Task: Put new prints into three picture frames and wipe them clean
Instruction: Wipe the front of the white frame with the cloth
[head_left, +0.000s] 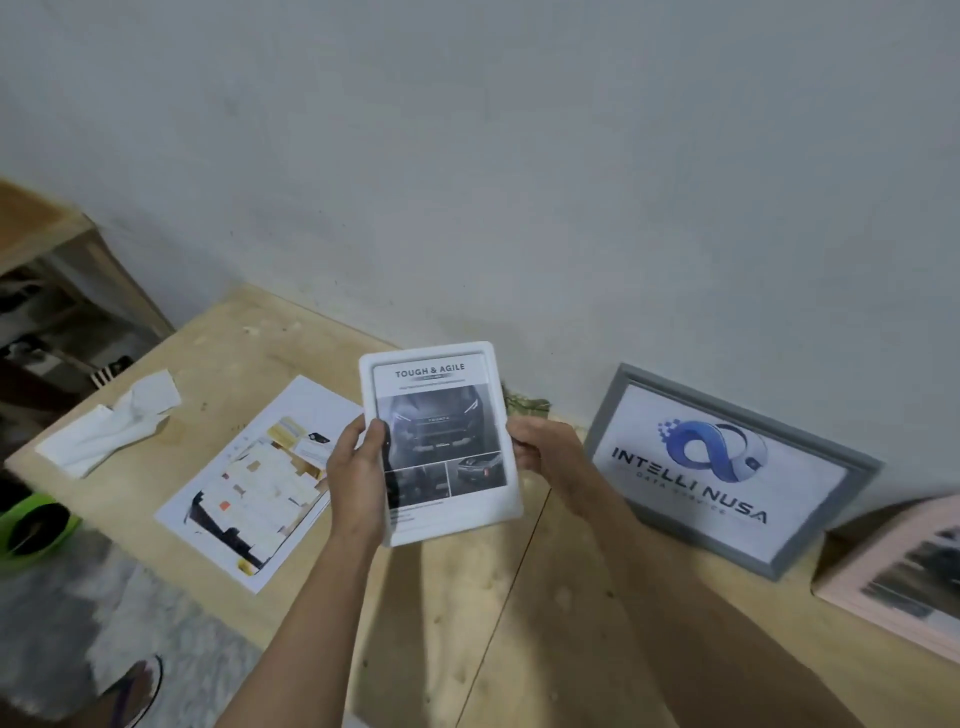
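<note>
Both hands grip the white frame (440, 444) upright above the desk (519, 597): left hand (358, 467) and right hand (540, 449) clasp opposite edges, likely to inspect its print.

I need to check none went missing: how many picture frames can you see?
3: a white frame held up in both hands, a grey frame leaning against the wall, and a pink frame at the right edge, partly cut off.
</note>
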